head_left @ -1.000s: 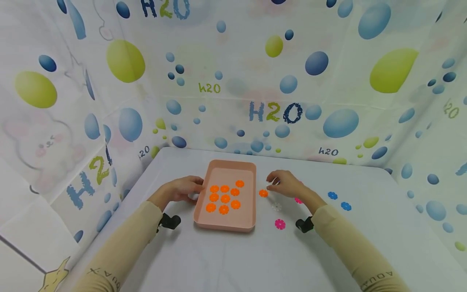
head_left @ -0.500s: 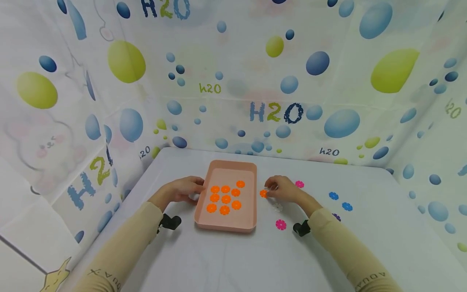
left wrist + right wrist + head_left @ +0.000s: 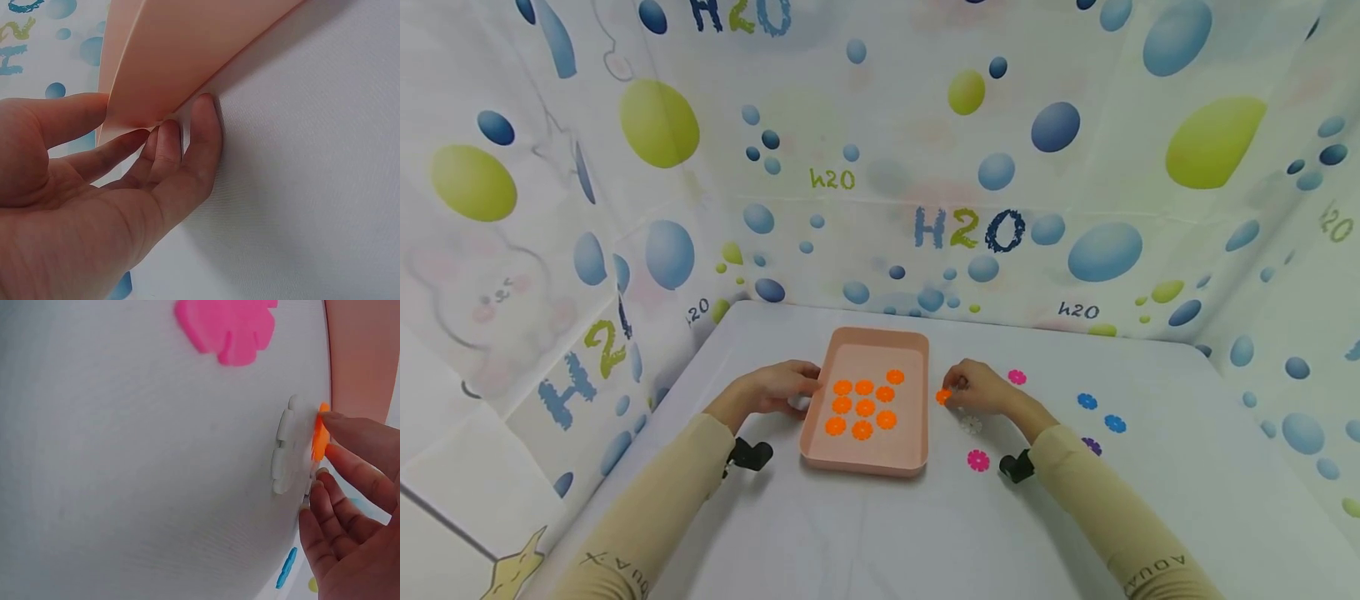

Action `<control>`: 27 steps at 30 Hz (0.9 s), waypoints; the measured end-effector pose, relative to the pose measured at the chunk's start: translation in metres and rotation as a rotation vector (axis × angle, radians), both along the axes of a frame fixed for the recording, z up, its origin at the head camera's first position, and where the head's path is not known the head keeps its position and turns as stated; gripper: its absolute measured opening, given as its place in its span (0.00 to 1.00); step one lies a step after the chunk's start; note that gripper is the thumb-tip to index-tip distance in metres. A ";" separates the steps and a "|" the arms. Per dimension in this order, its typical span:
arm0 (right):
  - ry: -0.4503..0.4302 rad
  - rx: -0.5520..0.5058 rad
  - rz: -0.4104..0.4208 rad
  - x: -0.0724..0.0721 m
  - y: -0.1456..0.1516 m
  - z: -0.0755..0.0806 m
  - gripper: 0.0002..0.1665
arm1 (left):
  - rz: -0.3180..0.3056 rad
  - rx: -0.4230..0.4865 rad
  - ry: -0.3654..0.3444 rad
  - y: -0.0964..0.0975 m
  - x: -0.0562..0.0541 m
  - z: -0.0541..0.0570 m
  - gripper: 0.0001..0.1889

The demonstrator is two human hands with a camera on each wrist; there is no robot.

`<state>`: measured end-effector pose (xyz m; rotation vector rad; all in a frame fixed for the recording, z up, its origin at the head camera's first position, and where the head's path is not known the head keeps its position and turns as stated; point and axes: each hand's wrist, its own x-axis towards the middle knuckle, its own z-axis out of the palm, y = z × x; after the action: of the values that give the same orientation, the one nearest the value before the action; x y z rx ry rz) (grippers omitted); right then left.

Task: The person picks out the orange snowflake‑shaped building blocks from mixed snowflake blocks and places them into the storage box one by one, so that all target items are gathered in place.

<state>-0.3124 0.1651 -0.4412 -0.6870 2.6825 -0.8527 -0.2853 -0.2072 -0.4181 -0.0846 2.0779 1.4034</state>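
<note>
My left hand (image 3: 775, 389) holds the left side of a pink rectangular tray (image 3: 880, 462). In the left wrist view, a digit touches the rim of the tray (image 3: 169, 56) and other fingertips are at the foot of its wall. Inside the tray lie several orange notched discs (image 3: 865, 408). Just right of the tray, my right hand (image 3: 981, 387) pinches one orange notched disc (image 3: 321, 432) between thumb and a finger, low at the cloth. A white notched disc (image 3: 287, 447) lies beside that hand, and a pink notched disc (image 3: 978, 461) is nearer the body.
Another pink disc (image 3: 1017, 377) lies beyond the right forearm. Farther right are blue discs (image 3: 1087, 402) and a purple disc (image 3: 1091, 447), partly hidden by the sleeve. White cloth (image 3: 857, 533) covers the table. A patterned curtain (image 3: 880, 167) stands behind it.
My right hand has come down slightly and closed on the orange disc beside the tray, uncovering the far pink disc. The left hand and tray have stayed in place.
</note>
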 end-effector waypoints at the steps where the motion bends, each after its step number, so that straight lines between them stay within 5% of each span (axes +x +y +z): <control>1: 0.000 0.005 -0.004 0.000 0.000 0.000 0.14 | 0.000 -0.002 0.001 0.000 0.000 0.000 0.30; 12: -0.021 0.004 -0.059 0.002 -0.001 0.000 0.13 | 0.001 -0.012 -0.001 0.001 0.000 0.001 0.30; 27: 0.059 -0.085 -0.007 0.014 0.005 0.016 0.06 | 0.001 0.011 -0.005 0.000 0.000 0.000 0.31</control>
<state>-0.2980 0.1697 -0.4256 -0.7329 2.7157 -0.9679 -0.2858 -0.2075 -0.4184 -0.0844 2.0658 1.4137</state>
